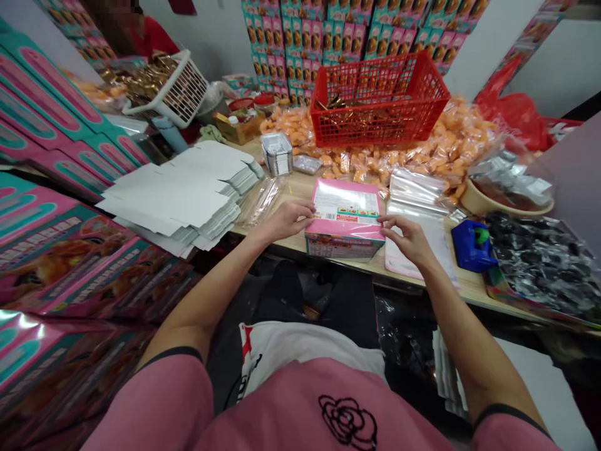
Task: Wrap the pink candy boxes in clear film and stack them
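A pink printed carton lies at the front edge of the table, its top panel facing up. My left hand is closed at the carton's left side, thumb and fingertips pinching near the top edge. On the opposite side my right hand pinches the right top edge with thumb and forefinger. Clear plastic sheets lie just right of the carton, partly under my right hand. To the left, a thin stack of clear plastic film rests near my left wrist.
Flat white cartons are stacked at left, near foil trays. Behind stands a red basket amid wrapped orange pieces. A blue tape dispenser and black packets are at right. Another person is far left.
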Action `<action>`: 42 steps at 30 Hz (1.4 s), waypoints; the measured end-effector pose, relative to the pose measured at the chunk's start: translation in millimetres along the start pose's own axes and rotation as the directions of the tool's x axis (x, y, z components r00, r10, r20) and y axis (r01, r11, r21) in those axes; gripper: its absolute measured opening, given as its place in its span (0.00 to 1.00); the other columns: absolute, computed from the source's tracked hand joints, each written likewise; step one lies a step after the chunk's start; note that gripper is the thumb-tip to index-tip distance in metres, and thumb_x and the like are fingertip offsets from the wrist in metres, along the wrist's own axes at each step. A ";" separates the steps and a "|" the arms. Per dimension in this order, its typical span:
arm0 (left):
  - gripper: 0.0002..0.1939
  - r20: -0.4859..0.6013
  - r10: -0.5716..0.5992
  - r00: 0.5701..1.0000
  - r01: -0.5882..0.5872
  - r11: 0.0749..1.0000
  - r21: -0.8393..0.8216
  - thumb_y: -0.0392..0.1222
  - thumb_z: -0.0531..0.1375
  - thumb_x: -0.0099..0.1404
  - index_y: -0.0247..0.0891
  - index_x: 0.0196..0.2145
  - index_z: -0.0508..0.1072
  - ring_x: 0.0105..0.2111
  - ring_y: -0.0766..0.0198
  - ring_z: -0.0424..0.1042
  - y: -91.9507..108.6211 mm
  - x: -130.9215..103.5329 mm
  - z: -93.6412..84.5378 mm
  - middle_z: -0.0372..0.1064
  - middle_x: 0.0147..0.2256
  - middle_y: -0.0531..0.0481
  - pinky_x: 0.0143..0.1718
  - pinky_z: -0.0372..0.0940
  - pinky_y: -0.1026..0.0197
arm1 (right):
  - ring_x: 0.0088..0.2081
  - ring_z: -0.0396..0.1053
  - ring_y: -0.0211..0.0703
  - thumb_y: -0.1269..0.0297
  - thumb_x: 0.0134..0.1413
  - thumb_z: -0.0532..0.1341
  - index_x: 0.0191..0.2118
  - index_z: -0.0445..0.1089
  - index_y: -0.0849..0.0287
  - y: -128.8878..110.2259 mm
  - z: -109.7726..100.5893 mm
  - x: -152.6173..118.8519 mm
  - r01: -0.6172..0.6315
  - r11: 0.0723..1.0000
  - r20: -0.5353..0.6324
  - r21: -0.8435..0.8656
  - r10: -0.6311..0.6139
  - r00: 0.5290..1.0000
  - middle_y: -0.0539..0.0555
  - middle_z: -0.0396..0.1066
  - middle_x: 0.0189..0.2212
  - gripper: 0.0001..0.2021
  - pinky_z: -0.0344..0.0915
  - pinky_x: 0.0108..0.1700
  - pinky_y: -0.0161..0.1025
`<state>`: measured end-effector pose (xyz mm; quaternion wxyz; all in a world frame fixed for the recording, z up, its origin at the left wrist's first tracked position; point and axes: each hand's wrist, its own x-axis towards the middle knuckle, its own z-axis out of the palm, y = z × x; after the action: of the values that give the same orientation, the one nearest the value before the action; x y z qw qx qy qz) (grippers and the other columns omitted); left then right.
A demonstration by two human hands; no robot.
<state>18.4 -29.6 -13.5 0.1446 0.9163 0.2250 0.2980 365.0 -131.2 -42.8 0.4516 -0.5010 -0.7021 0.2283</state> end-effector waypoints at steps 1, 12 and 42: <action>0.12 0.006 -0.008 1.000 0.008 1.000 -0.011 0.42 0.57 0.67 0.37 0.28 0.77 0.41 0.55 0.80 -0.4 0.8 0.0 0.80 0.41 0.40 0.44 0.71 0.56 | 0.50 0.74 0.51 0.58 0.58 0.65 0.31 0.68 0.55 1.1 -0.2 1.0 0.004 1.000 0.000 -0.006 -0.005 1.000 0.56 0.78 0.45 0.09 0.64 0.56 0.51; 0.13 0.055 -0.037 0.998 0.030 0.993 0.113 0.41 0.53 0.69 0.37 0.27 0.70 0.40 0.57 0.77 9.0 3.0 -0.5 0.79 0.40 0.44 0.46 0.61 0.52 | 0.48 0.74 0.50 0.59 0.63 0.61 0.32 0.64 0.54 -0.7 -1.5 3.0 0.078 0.995 0.030 -0.059 -0.076 0.997 0.56 0.75 0.41 0.09 0.66 0.51 0.48; 0.15 -0.009 -0.089 0.996 0.089 0.975 0.205 0.40 0.56 0.67 0.39 0.22 0.70 0.36 0.58 0.71 6.0 6.1 12.1 0.71 0.37 0.45 0.42 0.60 0.50 | 0.39 0.77 0.50 0.60 0.61 0.63 0.25 0.60 0.53 -15.4 6.9 9.2 0.023 0.947 -0.043 -0.320 -0.039 0.998 0.55 0.80 0.37 0.15 0.66 0.42 0.48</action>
<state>32.1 -33.3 -17.7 0.0625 0.9154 0.2954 0.2663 350.6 -128.1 -30.5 0.3851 -0.5617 -0.7264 0.0923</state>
